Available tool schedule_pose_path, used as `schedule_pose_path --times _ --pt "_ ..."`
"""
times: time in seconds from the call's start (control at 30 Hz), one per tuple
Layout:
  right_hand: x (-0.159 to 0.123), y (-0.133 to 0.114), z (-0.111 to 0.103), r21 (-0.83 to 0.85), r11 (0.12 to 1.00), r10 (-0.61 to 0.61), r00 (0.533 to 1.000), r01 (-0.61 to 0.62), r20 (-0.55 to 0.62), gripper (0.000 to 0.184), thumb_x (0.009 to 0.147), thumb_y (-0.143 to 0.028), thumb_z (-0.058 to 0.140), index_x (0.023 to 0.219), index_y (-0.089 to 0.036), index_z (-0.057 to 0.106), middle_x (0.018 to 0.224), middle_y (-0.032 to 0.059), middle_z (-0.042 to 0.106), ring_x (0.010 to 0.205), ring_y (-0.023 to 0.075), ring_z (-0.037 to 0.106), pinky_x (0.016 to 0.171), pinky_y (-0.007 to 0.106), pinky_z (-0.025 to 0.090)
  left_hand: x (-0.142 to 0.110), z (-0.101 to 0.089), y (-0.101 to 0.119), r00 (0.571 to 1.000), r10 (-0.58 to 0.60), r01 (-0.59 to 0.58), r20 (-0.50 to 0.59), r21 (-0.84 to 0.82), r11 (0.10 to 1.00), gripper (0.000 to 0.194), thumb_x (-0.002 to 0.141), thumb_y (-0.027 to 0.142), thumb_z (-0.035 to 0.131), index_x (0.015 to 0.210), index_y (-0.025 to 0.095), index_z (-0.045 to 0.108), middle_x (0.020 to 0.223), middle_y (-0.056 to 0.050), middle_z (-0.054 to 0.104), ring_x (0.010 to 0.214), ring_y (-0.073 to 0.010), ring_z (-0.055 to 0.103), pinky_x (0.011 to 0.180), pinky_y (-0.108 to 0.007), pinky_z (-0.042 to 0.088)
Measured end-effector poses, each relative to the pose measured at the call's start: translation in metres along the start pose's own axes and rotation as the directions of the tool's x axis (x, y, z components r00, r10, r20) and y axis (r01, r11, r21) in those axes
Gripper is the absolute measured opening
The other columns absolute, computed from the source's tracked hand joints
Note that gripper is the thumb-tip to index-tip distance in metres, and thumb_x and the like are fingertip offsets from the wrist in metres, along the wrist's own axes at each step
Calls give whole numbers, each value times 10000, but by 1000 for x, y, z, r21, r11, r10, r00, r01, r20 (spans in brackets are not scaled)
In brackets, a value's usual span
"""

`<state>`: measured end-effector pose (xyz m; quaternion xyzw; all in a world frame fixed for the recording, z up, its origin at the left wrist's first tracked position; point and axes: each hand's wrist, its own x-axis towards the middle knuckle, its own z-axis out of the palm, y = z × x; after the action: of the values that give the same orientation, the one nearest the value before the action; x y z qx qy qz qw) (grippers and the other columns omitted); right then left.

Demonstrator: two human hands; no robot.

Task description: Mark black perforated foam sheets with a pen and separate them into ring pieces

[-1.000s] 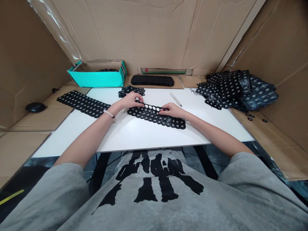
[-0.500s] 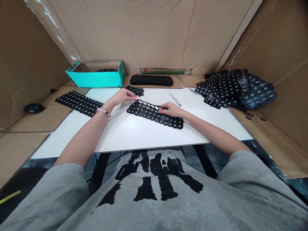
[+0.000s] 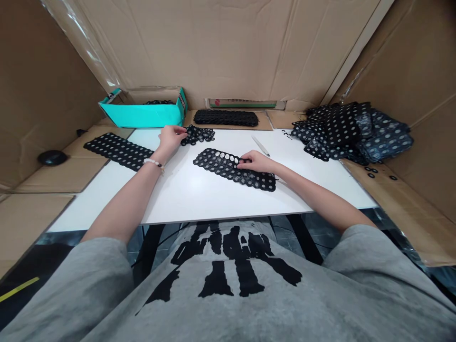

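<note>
Well left of the sheet [image 3: 228, 173] lies a black disc [image 3: 52, 158]. Nearer on that side a second sheet [image 3: 116, 151] lies flat, perhaps set aside to leave room. The teal box [image 3: 142, 116] stands beyond the sheet to its left. The left hand [image 3: 172, 138], beyond the sheet's left end, has its fingertips drawn nearly together at the edge of the rings [image 3: 201, 135]; I cannot tell whether it has hold of one. The rings sit just beyond the sheet, likely for a short reach. A black stack [image 3: 226, 118] lies farther behind it.

The sheet rests on the table [image 3: 199, 204], its far edge pinched between the right hand [image 3: 255, 162]'s thumb and fingers, seemingly to steady it. Beyond its right end lies a pen-like tool [image 3: 261, 146]; well to its right, a heap [image 3: 340, 130].
</note>
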<state>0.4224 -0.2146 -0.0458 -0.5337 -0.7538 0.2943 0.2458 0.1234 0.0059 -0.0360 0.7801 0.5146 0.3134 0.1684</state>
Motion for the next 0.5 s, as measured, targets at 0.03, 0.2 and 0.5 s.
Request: schedule_pose_path --times 0.03,0.2,0.5 --pt "0 -1 0 0 1000 2 1000 -2 -3 439 797 -594 602 686 -169 586 584 -51 391 624 117 351 634 286 253 -2 0 4 1000 7 -6 -27 25 1000 309 806 311 630 1048 161 750 997 -84 767 967 -249 632 899 -333 441" --pt "0 -1 -2 3 1000 5 1000 -5 9 467 800 -617 612 699 -161 605 594 -51 400 613 108 335 628 283 260 -16 7 35 950 278 -271 145 -65 960 356 855 393 616 1060 157 784 1148 -108 771 1030 -258 650 989 -350 429" --pt "-6 7 -38 -65 998 21 996 -15 82 483 798 -618 634 779 -142 709 662 -9 559 673 134 422 675 291 318 -51 43 71 696 516 -506 500 -170 846 457 753 577 708 981 190 790 950 -87 776 966 -264 619 885 -345 455"
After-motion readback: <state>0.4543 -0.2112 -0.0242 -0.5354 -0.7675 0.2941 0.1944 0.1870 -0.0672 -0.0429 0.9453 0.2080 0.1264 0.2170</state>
